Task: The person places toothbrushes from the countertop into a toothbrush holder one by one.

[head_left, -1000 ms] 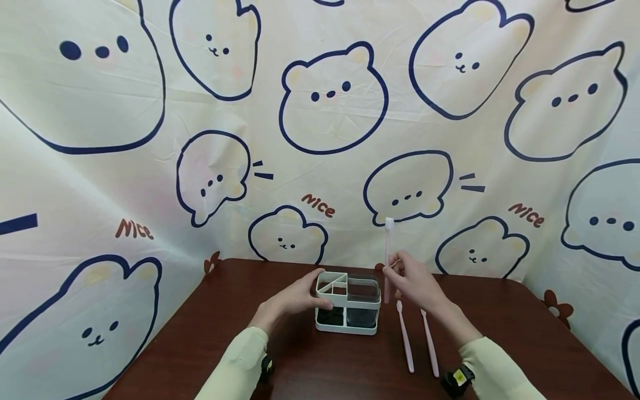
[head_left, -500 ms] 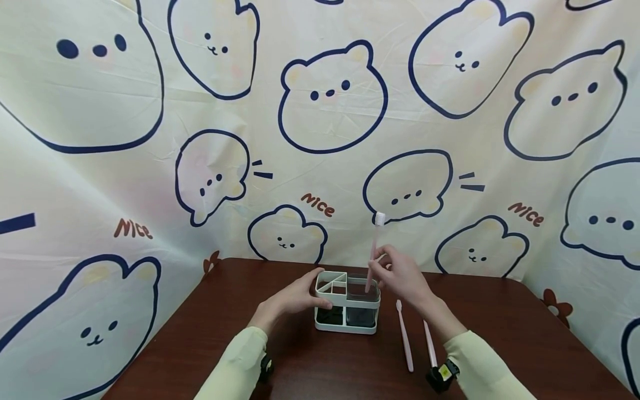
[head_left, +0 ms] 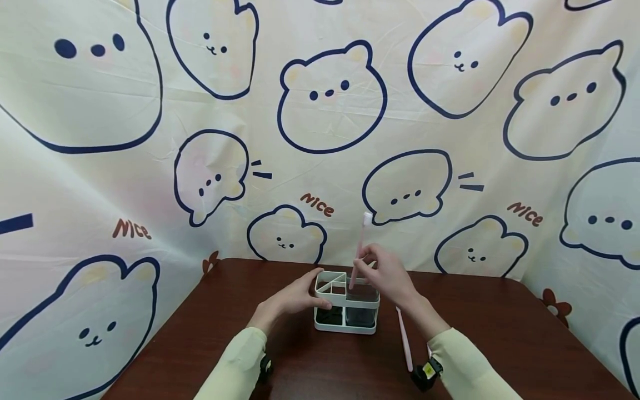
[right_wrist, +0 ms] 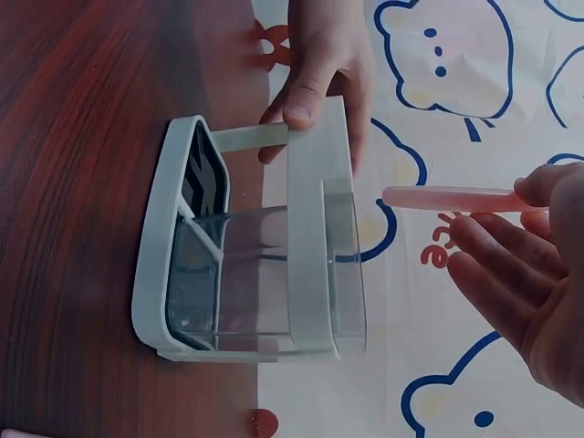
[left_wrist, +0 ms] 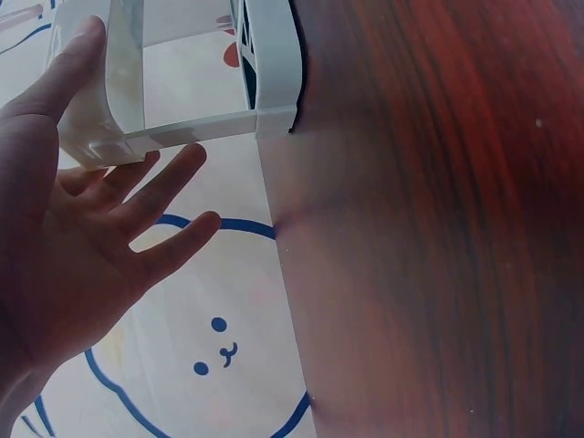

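Note:
A pale green toothbrush holder stands on the table, with small divided slots on its left and a clear cup on its right. My left hand grips the holder's left side, thumb on the front of the upper rim and some fingers behind. My right hand pinches a pink toothbrush, white bristles up and slightly tilted. In the right wrist view, the toothbrush's handle end points at the cup's mouth, a little apart from it.
On the dark wooden table, a second pink toothbrush lies right of the holder. Another toothbrush is mostly hidden beneath my right wrist. A cloth wall with cartoon bears rises behind the table.
My right hand has moved left with the toothbrush, from beside the holder to above its clear cup. The toothbrush has tilted a little. My left hand has stayed on the holder.

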{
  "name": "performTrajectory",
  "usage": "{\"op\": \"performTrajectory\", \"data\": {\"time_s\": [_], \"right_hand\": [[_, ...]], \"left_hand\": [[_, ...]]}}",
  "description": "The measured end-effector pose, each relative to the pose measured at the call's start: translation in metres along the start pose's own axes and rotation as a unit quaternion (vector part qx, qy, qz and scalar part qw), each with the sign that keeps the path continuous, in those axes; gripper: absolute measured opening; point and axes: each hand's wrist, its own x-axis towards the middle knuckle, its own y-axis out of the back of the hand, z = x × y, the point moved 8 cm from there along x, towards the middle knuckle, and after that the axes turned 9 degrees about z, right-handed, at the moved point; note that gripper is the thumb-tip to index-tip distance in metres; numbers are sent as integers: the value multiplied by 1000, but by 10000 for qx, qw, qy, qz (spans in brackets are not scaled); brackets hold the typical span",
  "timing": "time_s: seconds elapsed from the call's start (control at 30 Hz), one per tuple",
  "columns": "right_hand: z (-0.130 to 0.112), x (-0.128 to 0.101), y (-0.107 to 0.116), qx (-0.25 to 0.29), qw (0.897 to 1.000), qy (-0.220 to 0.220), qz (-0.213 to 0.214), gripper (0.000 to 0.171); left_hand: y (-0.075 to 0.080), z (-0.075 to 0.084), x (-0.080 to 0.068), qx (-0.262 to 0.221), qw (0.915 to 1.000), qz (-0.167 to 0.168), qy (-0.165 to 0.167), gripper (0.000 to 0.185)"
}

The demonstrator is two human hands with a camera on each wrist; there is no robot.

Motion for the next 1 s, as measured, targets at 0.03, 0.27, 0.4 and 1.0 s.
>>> {"op": "performTrajectory", "data": {"time_s": [0.03,0.27,0.4,1.0], "right_hand": [[0,0,-1,5,10000,10,31,14],[1,1,-13,-2,9999,-76,89,11],[3,0,-22,-28,10000,-73,44,12],[7,-6,-38,-727,9973,73,19,11]], "left_hand": [[0,0,0,2,10000,0,5,99],[1,3,-1,-70,10000,-50,-46,96],[0,4,-1,-160,9998,-97,-120,92],[-1,4,-1,-105,9998,-95,-130,91]]}}
